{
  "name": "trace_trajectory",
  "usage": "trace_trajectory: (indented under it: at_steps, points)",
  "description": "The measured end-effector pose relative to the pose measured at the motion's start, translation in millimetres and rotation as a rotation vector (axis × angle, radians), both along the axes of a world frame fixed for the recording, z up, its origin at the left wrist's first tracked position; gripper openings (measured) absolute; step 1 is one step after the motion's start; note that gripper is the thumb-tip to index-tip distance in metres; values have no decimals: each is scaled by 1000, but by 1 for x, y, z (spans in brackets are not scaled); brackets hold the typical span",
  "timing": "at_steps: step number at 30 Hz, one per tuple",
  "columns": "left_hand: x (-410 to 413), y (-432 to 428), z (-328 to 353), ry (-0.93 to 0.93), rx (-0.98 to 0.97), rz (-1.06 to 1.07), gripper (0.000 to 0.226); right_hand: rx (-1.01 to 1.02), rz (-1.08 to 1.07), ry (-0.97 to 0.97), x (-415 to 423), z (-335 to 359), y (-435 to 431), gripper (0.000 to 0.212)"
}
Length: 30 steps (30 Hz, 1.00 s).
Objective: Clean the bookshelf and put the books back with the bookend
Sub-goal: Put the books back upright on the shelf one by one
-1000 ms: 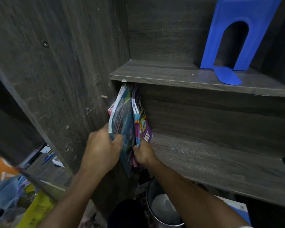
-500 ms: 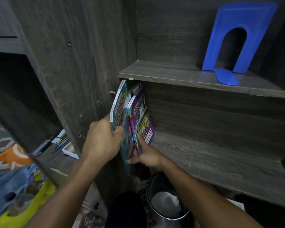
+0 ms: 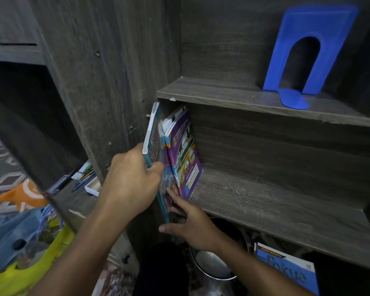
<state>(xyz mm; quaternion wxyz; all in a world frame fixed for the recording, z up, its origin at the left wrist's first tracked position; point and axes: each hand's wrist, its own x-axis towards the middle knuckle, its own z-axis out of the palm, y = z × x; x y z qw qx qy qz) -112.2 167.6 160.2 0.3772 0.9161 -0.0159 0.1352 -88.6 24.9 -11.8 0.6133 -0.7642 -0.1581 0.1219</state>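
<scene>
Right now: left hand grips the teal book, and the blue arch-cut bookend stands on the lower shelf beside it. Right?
No. Head view: the blue arch-cut bookend stands on the dark wooden upper shelf, above the teal book, which the left hand does grip.

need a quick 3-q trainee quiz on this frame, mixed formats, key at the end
1. True or false: the blue bookend stands on the shelf above the books.
2. The left hand grips: A the teal book; B the bookend; C nothing.
3. Short answer: which hand holds nothing?
Key: 1 true; 2 A; 3 the right hand, its fingers straight against the books' lower edges.
</scene>
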Motion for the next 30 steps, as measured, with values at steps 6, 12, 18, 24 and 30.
trace_trajectory:
  at_steps: [6, 12, 18, 24, 30]
  points:
    - [-24, -7, 8, -5, 52, -60, 16, -15, -5, -45, -22, 3, -10, 110]
    - [-32, -16, 13, -1, 38, -131, 10, -24, -42, -40, -39, 8, -30, 107]
    - [16, -31, -18, 81, -24, -126, 19, -134, -176, -14, -17, -4, -40, 97]
    - [79, -43, -65, 123, -64, -44, 28, -201, -340, 66, 53, -39, -22, 100]
    - [108, -29, -87, 28, -281, -23, 47, -301, -446, 138, 95, -54, 6, 76]
